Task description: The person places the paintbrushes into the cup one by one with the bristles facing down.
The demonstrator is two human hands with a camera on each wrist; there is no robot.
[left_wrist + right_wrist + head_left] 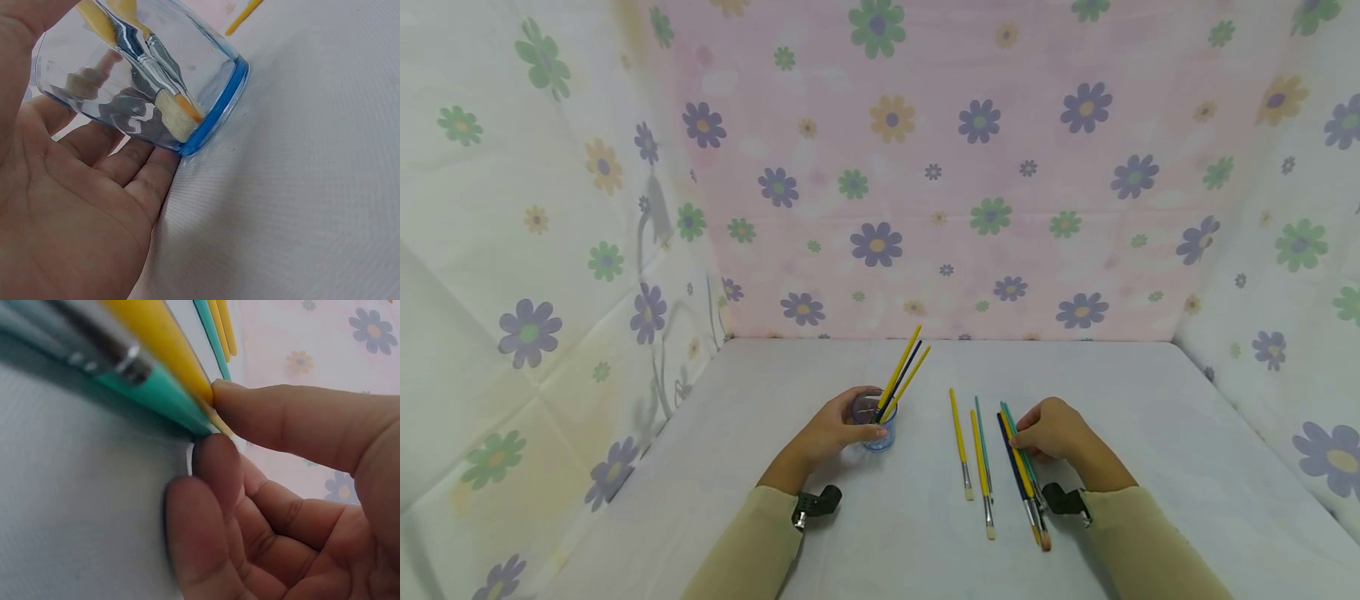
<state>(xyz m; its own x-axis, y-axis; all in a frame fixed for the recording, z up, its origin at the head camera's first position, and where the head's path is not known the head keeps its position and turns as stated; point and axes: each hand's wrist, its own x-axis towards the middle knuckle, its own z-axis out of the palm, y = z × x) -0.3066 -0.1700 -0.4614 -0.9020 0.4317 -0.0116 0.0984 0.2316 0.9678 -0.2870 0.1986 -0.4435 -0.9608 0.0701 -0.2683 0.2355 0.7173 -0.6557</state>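
Note:
My left hand [833, 432] grips a clear drinking glass [878, 440] with a blue base, thumb on the near side and fingers around the far side. Standing in it at a slant are paintbrushes [897, 379], two yellow-handled and one dark, bristles down at the bottom in the left wrist view. Farther right, my right hand [1054, 429] pinches at the handle ends of a group of paintbrushes on the table. Between thumb and index fingertip lie a yellow handle [164, 344] and a green handle [165, 400]. A dark blue brush [1013, 454] lies along their left side.
Between the hands lie a yellow brush [958, 429], another yellow brush [981, 467] and a thin green brush [982, 433], bristles toward me. A white cloth covers the table [1112, 375]. A flowered curtain [940, 192] encloses the back and sides.

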